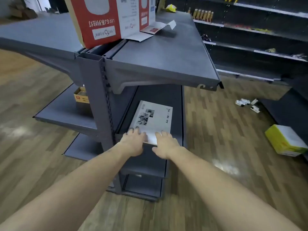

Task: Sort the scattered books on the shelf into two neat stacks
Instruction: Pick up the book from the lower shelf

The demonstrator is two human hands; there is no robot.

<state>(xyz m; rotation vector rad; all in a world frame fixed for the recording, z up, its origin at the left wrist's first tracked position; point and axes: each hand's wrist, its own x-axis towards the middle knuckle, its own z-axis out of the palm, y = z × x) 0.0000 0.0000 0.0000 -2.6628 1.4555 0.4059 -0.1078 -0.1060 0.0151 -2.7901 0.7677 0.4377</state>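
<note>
A white book point(154, 118) with black-and-white photos and the words "Time Memory" on its cover lies flat on the middle grey shelf point(176, 105), under the top shelf's overhang. My left hand point(133, 141) rests with fingers spread on the book's near left corner. My right hand point(165, 144) lies on its near right edge, thumb hanging below the edge. Both palms press on the cover. Whether more books sit beneath it is hidden. No other books show on this shelf.
The top shelf point(158, 64) juts out above and carries red-and-white cartons point(100, 19). A grey upright post point(98, 97) stands left of the book. A yellow-white box point(285, 140) and small white boxes point(246, 104) lie on the wooden floor at right. Dark wall shelving point(250, 39) runs behind.
</note>
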